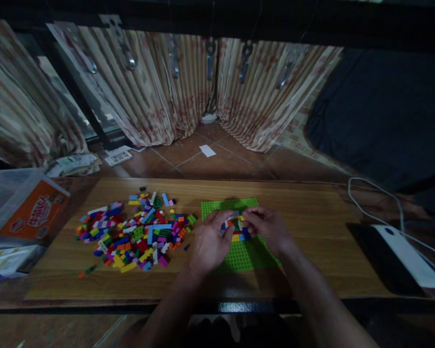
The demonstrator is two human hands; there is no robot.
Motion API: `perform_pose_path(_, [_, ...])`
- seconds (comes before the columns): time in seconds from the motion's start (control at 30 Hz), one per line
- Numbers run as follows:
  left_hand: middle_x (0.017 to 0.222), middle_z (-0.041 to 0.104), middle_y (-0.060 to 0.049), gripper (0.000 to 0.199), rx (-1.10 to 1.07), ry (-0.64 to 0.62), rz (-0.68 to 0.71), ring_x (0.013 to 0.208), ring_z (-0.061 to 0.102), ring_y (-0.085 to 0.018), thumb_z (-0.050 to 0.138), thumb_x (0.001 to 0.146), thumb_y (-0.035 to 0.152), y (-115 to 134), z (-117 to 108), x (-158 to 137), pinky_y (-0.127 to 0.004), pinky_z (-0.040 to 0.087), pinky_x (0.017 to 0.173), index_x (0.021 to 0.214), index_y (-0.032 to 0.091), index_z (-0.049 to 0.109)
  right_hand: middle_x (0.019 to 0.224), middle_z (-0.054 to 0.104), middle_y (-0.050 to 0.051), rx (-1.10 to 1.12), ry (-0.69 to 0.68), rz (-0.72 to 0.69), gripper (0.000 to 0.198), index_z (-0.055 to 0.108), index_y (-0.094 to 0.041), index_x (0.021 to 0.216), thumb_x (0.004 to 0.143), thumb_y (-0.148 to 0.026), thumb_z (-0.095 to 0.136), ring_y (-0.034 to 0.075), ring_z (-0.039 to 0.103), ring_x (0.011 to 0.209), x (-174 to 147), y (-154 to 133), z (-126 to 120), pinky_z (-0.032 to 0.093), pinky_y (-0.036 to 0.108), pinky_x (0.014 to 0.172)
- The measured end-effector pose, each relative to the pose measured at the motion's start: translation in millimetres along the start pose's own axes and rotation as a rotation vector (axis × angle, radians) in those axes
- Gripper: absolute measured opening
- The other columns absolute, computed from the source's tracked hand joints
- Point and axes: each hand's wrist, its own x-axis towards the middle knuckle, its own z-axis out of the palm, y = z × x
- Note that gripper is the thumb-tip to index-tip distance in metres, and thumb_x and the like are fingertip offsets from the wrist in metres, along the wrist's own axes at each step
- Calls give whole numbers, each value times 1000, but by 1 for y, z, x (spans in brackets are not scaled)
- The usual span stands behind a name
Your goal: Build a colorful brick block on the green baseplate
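Note:
A green studded baseplate (pixel 239 258) lies on the wooden table in front of me. On its middle stands a small build of toy bricks (pixel 235 237), with yellow, blue, red, orange and white parts. My left hand (pixel 212 241) curls around the build's left side, thumb and forefinger bent against it. From the right, my right hand (pixel 266 227) reaches in, its thumb and forefinger pinched together at the build's upper right edge. Yellow shows by those fingertips, but whether it is a loose brick or part of the build I cannot tell. Both hands hide some of the build.
Left of the baseplate, a loose heap of mixed toy bricks (pixel 130 232) spreads over the wooden table (pixel 311 217). A clear plastic bin (pixel 12 193) with an orange label stands at the far left. At the right lie a black-and-white flat object (pixel 395 256) and a white cable (pixel 398 208).

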Motion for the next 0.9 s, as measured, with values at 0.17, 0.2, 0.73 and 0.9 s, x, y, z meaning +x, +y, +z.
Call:
perform_pose_path(0.17, [105, 70, -2, 23, -32, -53, 33, 100, 64, -17, 56, 87, 16, 4, 6, 4, -31, 50, 91, 108, 24, 64, 50, 60, -4, 28, -81, 40, 31, 60, -18, 71, 64, -46, 73, 8, 45, 38, -3, -1, 5, 35, 20, 36])
perform_pose_path(0.2, [103, 70, -2, 20, -29, -67, 37, 99, 64, -17, 55, 88, 16, 4, 7, 5, -31, 50, 90, 105, 23, 64, 51, 59, -4, 31, -95, 34, 31, 60, -18, 71, 65, -46, 72, 8, 45, 38, -3, 0, 5, 35, 20, 36])
perform_pose_path(0.73, [88, 69, -3, 17, 414, -76, 107, 88, 59, -22, 52, 92, 27, 4, 12, 12, -37, 41, 80, 91, 24, 69, 57, 65, 1, -316, 126, -123, 26, 65, -18, 75, 80, -42, 57, 13, 56, 48, 13, 9, -12, 41, 25, 48])
perform_pose_path(0.9, [87, 69, -3, 20, 461, -67, 76, 87, 57, -23, 51, 93, 28, 6, 16, 13, -38, 38, 80, 89, 24, 70, 73, 72, 5, -467, 129, -163, 25, 70, -18, 82, 83, -38, 56, 18, 65, 64, 17, 16, -18, 47, 30, 60])
